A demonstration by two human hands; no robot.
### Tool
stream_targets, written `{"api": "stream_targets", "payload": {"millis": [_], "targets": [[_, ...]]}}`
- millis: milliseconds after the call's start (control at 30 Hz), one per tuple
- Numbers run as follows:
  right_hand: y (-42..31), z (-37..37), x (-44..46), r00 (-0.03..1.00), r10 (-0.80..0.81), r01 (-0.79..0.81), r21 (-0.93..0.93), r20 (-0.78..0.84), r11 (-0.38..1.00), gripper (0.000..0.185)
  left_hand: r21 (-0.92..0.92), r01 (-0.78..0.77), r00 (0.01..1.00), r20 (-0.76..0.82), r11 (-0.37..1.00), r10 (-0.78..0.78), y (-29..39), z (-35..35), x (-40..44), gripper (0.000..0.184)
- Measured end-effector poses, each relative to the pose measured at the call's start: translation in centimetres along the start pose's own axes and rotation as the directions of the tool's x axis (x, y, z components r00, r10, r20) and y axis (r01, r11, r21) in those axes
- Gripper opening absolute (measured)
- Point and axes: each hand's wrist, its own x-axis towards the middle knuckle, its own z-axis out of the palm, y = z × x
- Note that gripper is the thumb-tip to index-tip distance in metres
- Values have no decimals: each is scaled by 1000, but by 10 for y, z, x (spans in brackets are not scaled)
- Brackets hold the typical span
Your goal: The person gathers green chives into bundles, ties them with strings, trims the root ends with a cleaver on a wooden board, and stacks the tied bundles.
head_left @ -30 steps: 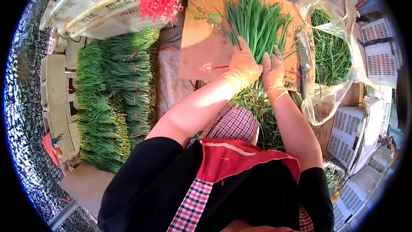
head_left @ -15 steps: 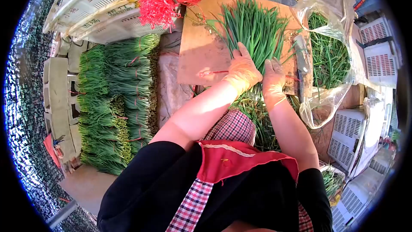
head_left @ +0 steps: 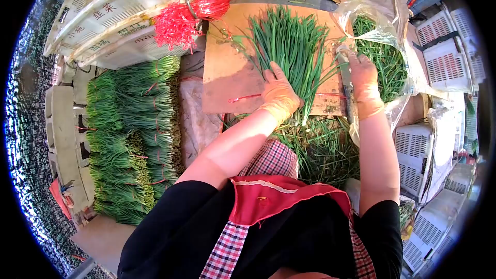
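My left hand, in a translucent orange glove, is closed around the lower part of a loose green leafy bunch on the brown board. The leaves fan out towards the far edge. My right hand, gloved too, is beside the handle end of a knife lying along the board's right side. Its fingers are slightly bent and apart at the handle. A red tie lies across the board, partly under the bunch.
Tied green bundles are stacked at the left, below white crates. Red ties hang at the board's far left corner. A plastic bag of loose leaves stands at the right. Leaf scraps lie near my apron. White baskets stand farther right.
My right hand has left the bunch and moved right to the knife. My left hand stays on the bunch. The whole view has shifted, with the board now lower and farther left.
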Motion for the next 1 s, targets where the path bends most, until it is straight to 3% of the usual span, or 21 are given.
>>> {"api": "stream_targets", "payload": {"millis": [67, 100, 133, 167, 200, 233, 267, 300, 367, 400, 467, 500, 533, 567, 600, 633, 667, 700, 833, 933, 1000], "targets": [[6, -18, -2, 893, -449, 444, -175, 10, 879, 33, -2, 9, 1000, 11, 1000, -9, 5, 1, 0, 137], [2, -24, -3, 847, -528, 528, -208, 61, 824, 30, -1, -14, 1000, -3, 1000, 14, 6, 4, -2, 125], [-12, -26, -12, 951, -296, 276, 190, 87, 942, 30, -3, -23, 1000, -20, 1000, 23, 5, 7, -3, 114], [-25, -22, -20, 973, -75, -55, 531, 220, 846, 31, -8, -21, 999, -48, 1000, 20, 2, 8, -3, 102], [-28, -15, -24, 971, -32, -119, 589, 239, 799, 30, 765, 196, 980, -168, 613, -103, -6, 56, 23, 76], [-19, -12, -21, 985, -73, -11, 485, 155, 875, 29, 932, 258, 965, -235, 254, -116, -5, 81, 38, 66], [-10, -9, -17, 991, -114, 82, 357, 70, 931, 28, 949, 282, 945, -300, -145, -129, -3, 105, 53, 58], [-26, -6, -26, 980, 116, -192, 594, 164, 781, 27, 914, 277, 931, -332, -298, -153, 0, 108, 53, 58], [14, -13, -2, 977, 127, -208, 633, 171, 746, 27, 785, 214, 897, -394, -581, -201, 6, 113, 53, 62], [21, -25, 10, 963, 178, -266, 618, 201, 739, 29, 862, 288, 934, -349, -418, -77, 9, 98, 40, 58], [37, -53, 32, 967, 217, -254, 624, 136, 739, 40, 944, 270, 961, -275, 190, -1, 16, 77, 28, 56], [52, -62, 48, 929, 366, -310, 663, 58, 682, 45, 865, 193, 971, -236, 463, 37, 19, 66, 22, 55], [67, -68, 61, 860, 509, -350, 708, -15, 613, 50, 604, 100, 985, -174, 791, 8, 23, 43, 7, 55], [70, -64, 66, 849, 528, -389, 644, -28, 659, 52, 226, 11, 994, -107, 974, 13, 26, 31, 0, 56], [72, -59, 70, 837, 546, -427, 576, -40, 697, 55, 654, 75, 984, -169, 753, 49, 22, 54, 13, 56], [66, -42, 70, 889, 457, -436, 361, 32, 824, 53, 915, 186, 969, -230, 357, 85, 20, 53, 14, 57], [65, -16, 73, 977, 213, -214, 267, 30, 940, 50, 673, 84, 975, -207, 734, 78, 22, 55, 10, 59], [54, 5, 79, 992, -124, 127, -103, 30, 987, 47, 288, -25, 979, -185, 957, 82, 25, 40, 0, 61], [-24, 87, 79, 812, -500, 571, -228, 302, 789, 38, 154, -130, 987, -71, 979, 143, 20, 13, -11, 71], [-21, 135, 115, 802, -537, 597, -395, 263, 698, 36, 150, -134, 985, -84, 980, 148, 15, 12, -11, 74], [-23, 147, 133, 852, -388, 515, -434, 350, 739, 35, 159, -153, 981, -99, 975, 170, 12, 16, -9, 73]]}}
